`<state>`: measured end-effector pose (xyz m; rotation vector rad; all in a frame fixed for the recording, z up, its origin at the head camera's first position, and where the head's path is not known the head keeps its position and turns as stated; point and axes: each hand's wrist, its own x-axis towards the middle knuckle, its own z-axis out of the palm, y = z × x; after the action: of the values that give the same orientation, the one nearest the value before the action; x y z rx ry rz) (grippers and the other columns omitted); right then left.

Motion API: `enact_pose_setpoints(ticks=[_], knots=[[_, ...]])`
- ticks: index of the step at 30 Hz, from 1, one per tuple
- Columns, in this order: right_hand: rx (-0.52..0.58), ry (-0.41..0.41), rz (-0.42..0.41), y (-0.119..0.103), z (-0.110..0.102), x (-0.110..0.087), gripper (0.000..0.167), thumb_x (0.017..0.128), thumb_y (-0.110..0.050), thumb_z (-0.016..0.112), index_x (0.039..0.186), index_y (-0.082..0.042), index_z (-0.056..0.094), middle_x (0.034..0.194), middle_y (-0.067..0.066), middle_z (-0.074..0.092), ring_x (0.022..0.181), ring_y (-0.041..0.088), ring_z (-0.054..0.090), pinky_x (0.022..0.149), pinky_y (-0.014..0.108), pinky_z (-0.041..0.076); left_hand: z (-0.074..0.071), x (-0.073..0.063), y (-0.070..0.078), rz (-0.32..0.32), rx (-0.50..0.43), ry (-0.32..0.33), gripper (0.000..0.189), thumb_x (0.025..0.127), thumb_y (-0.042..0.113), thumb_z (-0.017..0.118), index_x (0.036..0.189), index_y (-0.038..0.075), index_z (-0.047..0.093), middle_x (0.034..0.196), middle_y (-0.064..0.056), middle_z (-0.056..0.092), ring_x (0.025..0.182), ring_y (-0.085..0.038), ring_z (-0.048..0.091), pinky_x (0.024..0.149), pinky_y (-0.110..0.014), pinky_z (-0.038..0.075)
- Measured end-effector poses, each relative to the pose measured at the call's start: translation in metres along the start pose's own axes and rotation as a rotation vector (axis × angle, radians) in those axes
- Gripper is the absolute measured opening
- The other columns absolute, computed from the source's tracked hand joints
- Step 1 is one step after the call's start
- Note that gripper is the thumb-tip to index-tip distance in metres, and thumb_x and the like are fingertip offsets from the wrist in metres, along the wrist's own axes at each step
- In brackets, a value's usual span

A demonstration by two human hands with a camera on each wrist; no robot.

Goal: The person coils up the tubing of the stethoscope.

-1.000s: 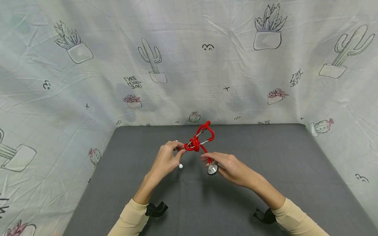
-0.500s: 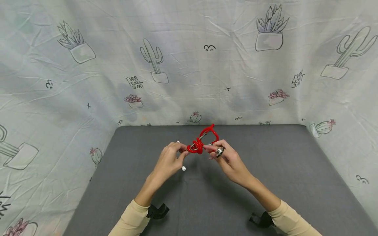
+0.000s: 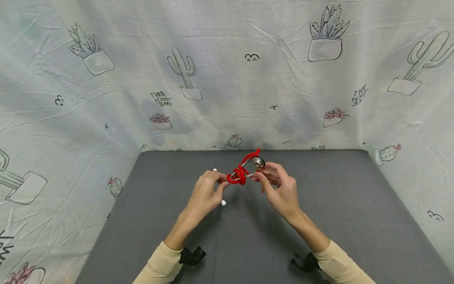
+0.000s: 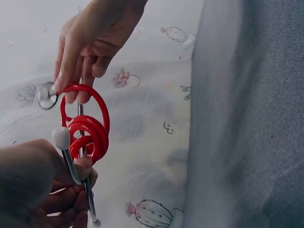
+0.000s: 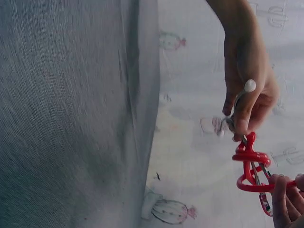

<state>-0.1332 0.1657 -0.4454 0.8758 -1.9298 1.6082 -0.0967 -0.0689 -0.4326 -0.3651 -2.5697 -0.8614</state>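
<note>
A stethoscope with red tubing (image 3: 239, 176) is held up over the table, its tube wound in several turns around the metal ear tubes. My left hand (image 3: 205, 194) pinches the ear tubes near their white eartips (image 3: 223, 203). With thumb and fingers, my right hand (image 3: 283, 192) pinches the red tube close to the round silver chest piece (image 3: 258, 162). That chest piece stands above the right fingertips, beside the open end of the coil. In the left wrist view a red loop (image 4: 102, 107) arches from the right fingers over the coil (image 4: 90, 135).
A grey cloth-covered table (image 3: 159, 236) lies beneath both hands. Behind and at the sides hangs a pale curtain (image 3: 227, 79) printed with cacti. Black camera mounts (image 3: 191, 256) are strapped at both wrists, below the cream sleeves (image 3: 159, 262).
My right hand has carried the chest piece from below the coil upward to its far right side, turning as it rose. My left hand has shifted slightly right, still pinching the ear tubes.
</note>
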Motion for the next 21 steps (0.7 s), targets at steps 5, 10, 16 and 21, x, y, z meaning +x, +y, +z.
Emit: enact_pose_setpoints(ticks=[5,10,16,21], knots=[[-0.181,0.058,-0.116,0.001,0.005,0.005,0.032,0.09,0.011,0.079,0.121,0.008,0.074,0.1,0.019,0.077,0.069,0.024,0.078,0.064,0.014,0.057,0.004,0.001,0.004,0.018,0.022,0.031,0.007,0.094,0.007,0.084,0.099,0.004,0.081,0.092,-0.005,0.08,0.091,-0.023,0.067,0.08,-0.041,0.051],[-0.307,0.091,-0.183,0.0,0.008,0.009,0.029,0.095,-0.002,0.081,0.121,0.009,0.073,0.101,0.018,0.071,0.067,0.024,0.077,0.06,0.018,0.057,0.008,0.002,0.008,-0.003,0.02,0.035,0.007,0.094,0.006,0.083,0.1,0.004,0.081,0.093,-0.006,0.08,0.092,-0.025,0.068,0.082,-0.045,0.053],[-0.416,0.089,-0.248,0.002,0.008,0.014,0.026,0.08,0.005,0.091,0.101,0.001,0.075,0.096,0.014,0.074,0.07,0.022,0.076,0.053,0.03,0.056,0.008,0.004,0.009,-0.014,0.033,0.033,0.007,0.094,0.007,0.083,0.1,0.003,0.08,0.093,-0.007,0.081,0.092,-0.025,0.069,0.085,-0.047,0.055],[-0.461,0.102,-0.258,0.004,0.009,0.015,0.024,0.077,0.001,0.095,0.096,-0.002,0.08,0.094,0.013,0.076,0.07,0.021,0.075,0.051,0.03,0.053,0.009,0.003,0.01,-0.027,0.03,0.023,0.009,0.095,0.008,0.083,0.102,0.003,0.08,0.094,-0.008,0.081,0.093,-0.027,0.07,0.086,-0.049,0.056]])
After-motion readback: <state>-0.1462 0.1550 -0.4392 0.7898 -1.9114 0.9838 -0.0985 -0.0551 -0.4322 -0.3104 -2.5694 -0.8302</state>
